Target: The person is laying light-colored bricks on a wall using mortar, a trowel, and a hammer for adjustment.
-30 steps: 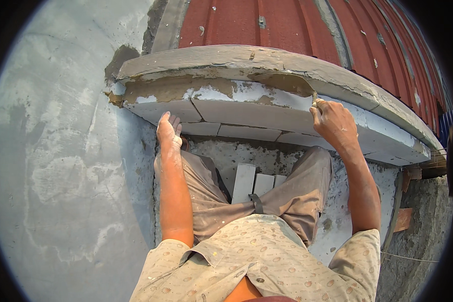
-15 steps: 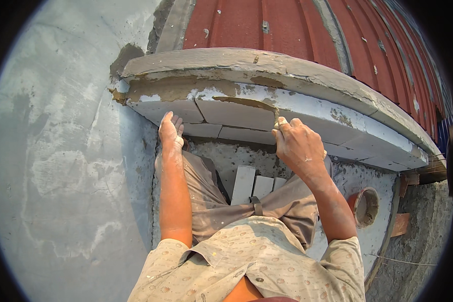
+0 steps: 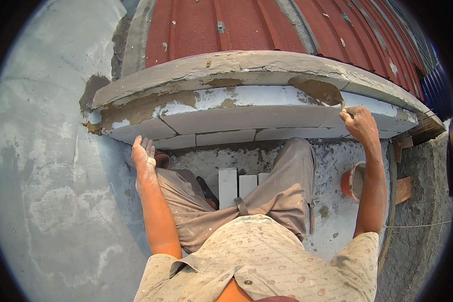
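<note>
My right hand (image 3: pixel 360 125) grips the handle of a trowel (image 3: pixel 321 92). The trowel's mortar-coloured blade lies along the top of the white block wall (image 3: pixel 246 115), against the weathered coping ledge (image 3: pixel 246 61). My left hand (image 3: pixel 144 152) is raised in front of the wall's left end, its fingers stretched out and holding nothing. Brown mortar (image 3: pixel 178 99) covers part of the wall's top towards the left. Whether the left fingertips touch the block face I cannot tell.
Loose white blocks (image 3: pixel 227 187) lie between my legs. A reddish bucket (image 3: pixel 356 182) stands right of my knee; a smaller round container (image 3: pixel 163 160) is near my left hand. A grey plastered wall (image 3: pixel 55 166) rises on the left. Red corrugated roofing (image 3: pixel 221 30) lies beyond the ledge.
My right hand has carried the trowel rightward along the wall's top. My left hand, still open, appears farther left and lower, and the whole view has shifted.
</note>
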Available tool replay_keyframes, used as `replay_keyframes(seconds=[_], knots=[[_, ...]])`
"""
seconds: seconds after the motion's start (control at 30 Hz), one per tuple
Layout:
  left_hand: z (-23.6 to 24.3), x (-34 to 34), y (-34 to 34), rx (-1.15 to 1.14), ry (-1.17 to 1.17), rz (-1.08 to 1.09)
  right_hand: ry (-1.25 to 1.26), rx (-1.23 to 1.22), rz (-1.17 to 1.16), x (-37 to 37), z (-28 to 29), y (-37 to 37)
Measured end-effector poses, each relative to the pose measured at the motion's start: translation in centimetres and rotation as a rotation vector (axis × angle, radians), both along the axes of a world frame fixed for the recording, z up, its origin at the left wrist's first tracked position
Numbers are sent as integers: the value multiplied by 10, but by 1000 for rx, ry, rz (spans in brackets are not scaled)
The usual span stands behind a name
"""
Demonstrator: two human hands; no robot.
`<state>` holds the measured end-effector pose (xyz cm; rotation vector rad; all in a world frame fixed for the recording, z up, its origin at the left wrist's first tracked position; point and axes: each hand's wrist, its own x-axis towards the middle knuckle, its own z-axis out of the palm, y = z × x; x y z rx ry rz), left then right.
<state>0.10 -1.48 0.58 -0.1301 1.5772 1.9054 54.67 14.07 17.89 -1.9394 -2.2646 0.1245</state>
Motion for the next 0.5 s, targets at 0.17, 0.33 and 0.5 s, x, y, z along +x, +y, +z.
replay_keyframes(seconds=[0.17, 0.33, 0.5], knots=[[4, 4, -1, 19, 231, 109, 149, 179, -311, 100, -4, -48], [90, 67, -3, 401, 471, -174, 671, 119, -564, 154, -73, -113], [271, 186, -36, 1313, 969, -598, 1255, 42, -988, 216, -152, -157]])
